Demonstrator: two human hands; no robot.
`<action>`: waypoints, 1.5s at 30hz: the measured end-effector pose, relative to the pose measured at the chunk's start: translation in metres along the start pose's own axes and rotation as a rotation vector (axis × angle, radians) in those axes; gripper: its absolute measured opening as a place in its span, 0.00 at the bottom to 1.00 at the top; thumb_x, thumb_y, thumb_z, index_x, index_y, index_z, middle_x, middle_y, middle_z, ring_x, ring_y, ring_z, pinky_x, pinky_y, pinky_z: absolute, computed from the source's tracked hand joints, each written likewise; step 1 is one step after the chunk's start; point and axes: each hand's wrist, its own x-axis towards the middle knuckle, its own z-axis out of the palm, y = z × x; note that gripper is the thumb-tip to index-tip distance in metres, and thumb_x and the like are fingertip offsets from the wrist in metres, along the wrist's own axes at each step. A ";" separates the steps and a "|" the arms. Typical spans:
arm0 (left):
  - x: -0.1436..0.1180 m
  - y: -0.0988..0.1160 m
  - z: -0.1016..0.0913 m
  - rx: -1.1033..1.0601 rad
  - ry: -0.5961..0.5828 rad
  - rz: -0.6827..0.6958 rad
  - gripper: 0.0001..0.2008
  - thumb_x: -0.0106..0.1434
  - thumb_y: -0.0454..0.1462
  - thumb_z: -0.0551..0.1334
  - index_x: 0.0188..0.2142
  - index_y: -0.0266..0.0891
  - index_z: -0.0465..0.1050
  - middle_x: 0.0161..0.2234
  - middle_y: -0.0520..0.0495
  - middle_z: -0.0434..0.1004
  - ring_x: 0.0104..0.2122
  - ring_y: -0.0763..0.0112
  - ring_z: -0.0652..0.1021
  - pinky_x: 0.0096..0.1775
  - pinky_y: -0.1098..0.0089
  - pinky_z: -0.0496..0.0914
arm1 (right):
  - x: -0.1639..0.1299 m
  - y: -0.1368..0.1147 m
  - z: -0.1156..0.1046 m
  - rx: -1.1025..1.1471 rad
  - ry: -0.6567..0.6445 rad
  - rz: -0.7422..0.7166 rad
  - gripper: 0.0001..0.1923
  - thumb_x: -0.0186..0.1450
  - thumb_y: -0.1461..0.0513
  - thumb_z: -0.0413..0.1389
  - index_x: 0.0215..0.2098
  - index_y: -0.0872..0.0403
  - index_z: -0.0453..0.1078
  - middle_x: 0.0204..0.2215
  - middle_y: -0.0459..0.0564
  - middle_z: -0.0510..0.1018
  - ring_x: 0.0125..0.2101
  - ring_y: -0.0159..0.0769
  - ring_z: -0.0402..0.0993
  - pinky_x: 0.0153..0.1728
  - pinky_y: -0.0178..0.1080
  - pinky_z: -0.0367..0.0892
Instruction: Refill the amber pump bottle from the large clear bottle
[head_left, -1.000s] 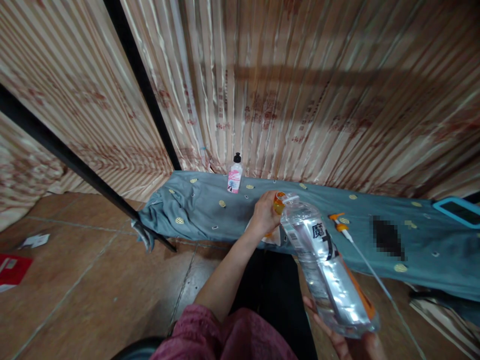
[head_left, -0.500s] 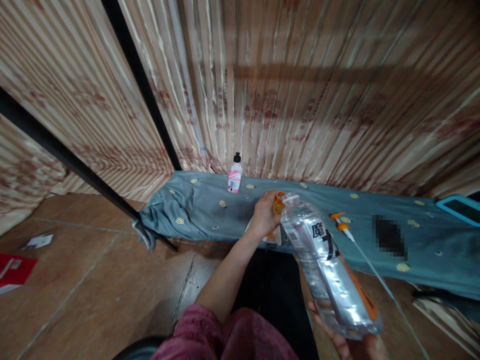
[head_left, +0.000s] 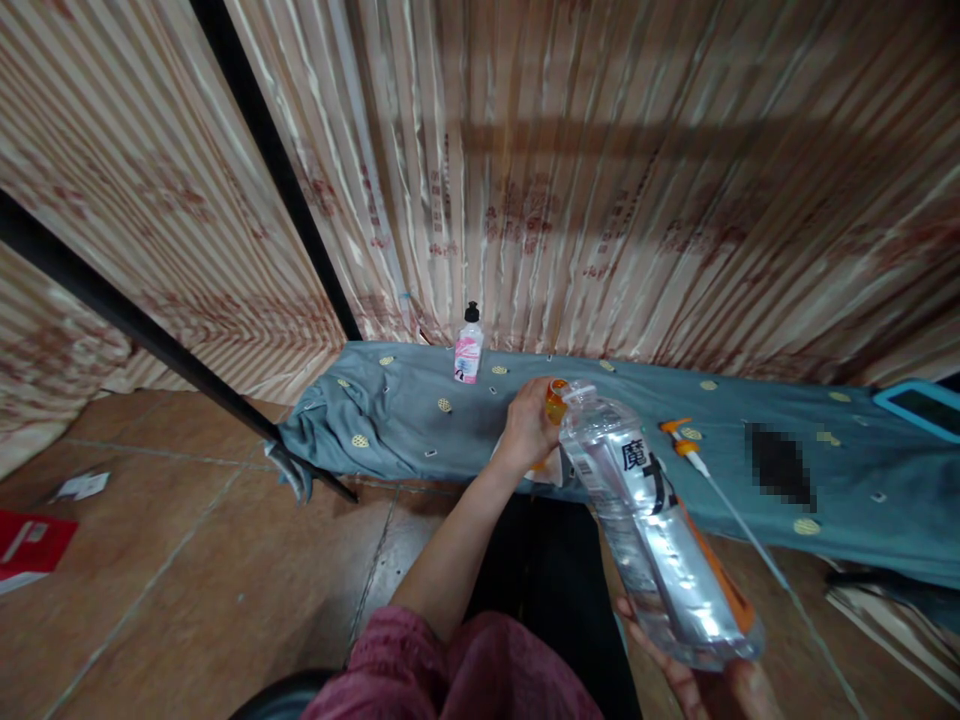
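The left hand (head_left: 531,425) grips the orange-necked container (head_left: 556,402) at the table (head_left: 405,410); the right hand (head_left: 694,690) cups the tilted clear bottle (head_left: 660,530), apparently pouring. Flow is hard to tell; keeping the mouths aligned calls for steadiness.

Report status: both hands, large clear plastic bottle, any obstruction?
Left hand around orange-rimmed plastic container. Right hand holding large clear plastic bottle by base. Bottle tilted, mouth beside orange rim, contact unclear. Orange pump with white tube lies aside.
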 end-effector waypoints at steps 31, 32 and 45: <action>0.000 0.001 -0.001 0.009 0.018 0.014 0.17 0.57 0.39 0.70 0.45 0.37 0.72 0.44 0.41 0.79 0.45 0.59 0.79 0.50 0.61 0.73 | -0.002 0.004 -0.006 -0.004 0.036 -0.026 0.27 0.47 0.47 0.73 0.44 0.44 0.78 0.41 0.53 0.86 0.37 0.51 0.85 0.38 0.41 0.81; 0.000 0.001 -0.001 0.008 0.017 0.014 0.17 0.57 0.39 0.70 0.45 0.37 0.72 0.44 0.41 0.79 0.45 0.59 0.79 0.50 0.61 0.73 | -0.004 0.004 -0.004 -0.009 0.066 -0.025 0.28 0.47 0.47 0.72 0.44 0.44 0.78 0.40 0.53 0.87 0.37 0.50 0.85 0.37 0.40 0.81; 0.000 0.004 -0.002 -0.002 0.006 -0.001 0.17 0.57 0.39 0.70 0.44 0.37 0.72 0.44 0.41 0.79 0.45 0.58 0.79 0.50 0.61 0.73 | -0.002 0.005 -0.001 -0.027 0.046 -0.016 0.36 0.44 0.44 0.72 0.49 0.40 0.73 0.39 0.46 0.87 0.34 0.48 0.85 0.35 0.39 0.81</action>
